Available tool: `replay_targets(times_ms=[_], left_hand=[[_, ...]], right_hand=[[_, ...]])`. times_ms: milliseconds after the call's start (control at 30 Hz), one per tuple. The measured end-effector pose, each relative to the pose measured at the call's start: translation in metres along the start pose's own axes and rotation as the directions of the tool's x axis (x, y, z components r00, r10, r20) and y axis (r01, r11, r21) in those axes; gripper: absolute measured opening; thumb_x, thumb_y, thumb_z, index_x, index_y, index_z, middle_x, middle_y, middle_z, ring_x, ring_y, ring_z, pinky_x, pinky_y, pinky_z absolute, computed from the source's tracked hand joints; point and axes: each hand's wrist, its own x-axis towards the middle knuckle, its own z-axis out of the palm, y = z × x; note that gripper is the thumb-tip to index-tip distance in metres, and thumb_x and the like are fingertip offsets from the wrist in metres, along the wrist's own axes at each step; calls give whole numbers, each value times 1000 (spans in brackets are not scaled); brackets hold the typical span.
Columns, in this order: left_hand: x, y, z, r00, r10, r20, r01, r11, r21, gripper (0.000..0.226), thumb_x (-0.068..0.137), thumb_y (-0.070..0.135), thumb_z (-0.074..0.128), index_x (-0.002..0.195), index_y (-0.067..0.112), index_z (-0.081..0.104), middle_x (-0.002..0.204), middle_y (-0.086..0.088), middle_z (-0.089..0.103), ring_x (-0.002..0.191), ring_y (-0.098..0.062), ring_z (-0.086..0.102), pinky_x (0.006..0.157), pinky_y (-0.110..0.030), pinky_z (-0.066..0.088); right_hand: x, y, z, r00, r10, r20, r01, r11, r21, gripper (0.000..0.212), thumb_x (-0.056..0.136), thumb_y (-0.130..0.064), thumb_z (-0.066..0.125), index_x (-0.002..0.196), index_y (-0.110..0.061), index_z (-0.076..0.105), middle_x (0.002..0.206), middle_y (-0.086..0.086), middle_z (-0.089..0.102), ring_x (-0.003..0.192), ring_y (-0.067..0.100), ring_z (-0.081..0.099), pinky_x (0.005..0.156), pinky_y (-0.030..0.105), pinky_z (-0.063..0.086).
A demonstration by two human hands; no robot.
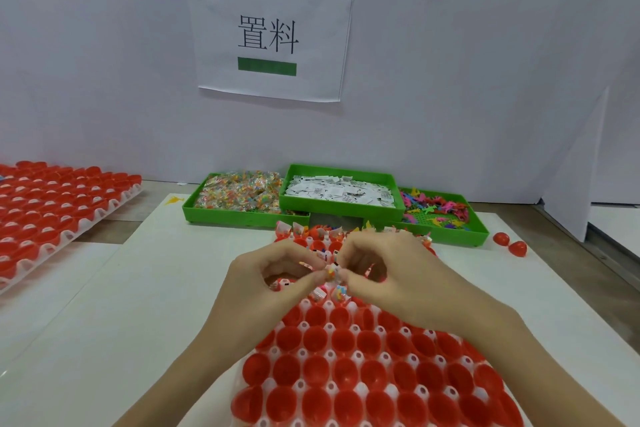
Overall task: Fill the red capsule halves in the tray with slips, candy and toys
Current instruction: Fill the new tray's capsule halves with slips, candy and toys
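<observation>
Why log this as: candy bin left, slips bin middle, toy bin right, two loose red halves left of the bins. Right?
Not quite. The head view shows the two loose red halves right of the toy bin, not left. Candy bin left and slips bin middle are correct.

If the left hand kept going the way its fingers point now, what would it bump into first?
The left hand points right, toward the right hand. Both pinch a small candy packet between them, so it would press straight into the right hand's fingertips, though depth is hard to judge.
</observation>
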Motion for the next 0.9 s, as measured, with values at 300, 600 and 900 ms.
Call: replay_targets(times_ms=[300,600,900], left_hand=[[-10,2,11,995,55,86,-57,998,17,16,84,21,85,96,28,77,93,4,78,86,-17,78,80,-22,60],[-12,9,15,997,-30,77,29,999,16,14,85,24,84,96,32,80,92,6,79,80,-14,78,73,-20,59],[-8,9,9,999,-46,27,45,998,42,9,79,30,87,85,29,80,83,6,78,79,-15,76,74,-20,59]], right_hand=[[-30,8,5,999,38,-11,-36,986,163,8,98,-23,66,96,-26,72,86,-9,73,81,12,71,73,31,60],[-31,10,14,990,55,-126,-32,983,178,8,93,-19,73,92,-26,75,82,-11,73,80,11,72,71,23,57],[-5,32,-26,981,120,-153,-89,977,194,10,97,-21,67,100,-24,76,89,-6,77,82,11,75,75,27,61]])
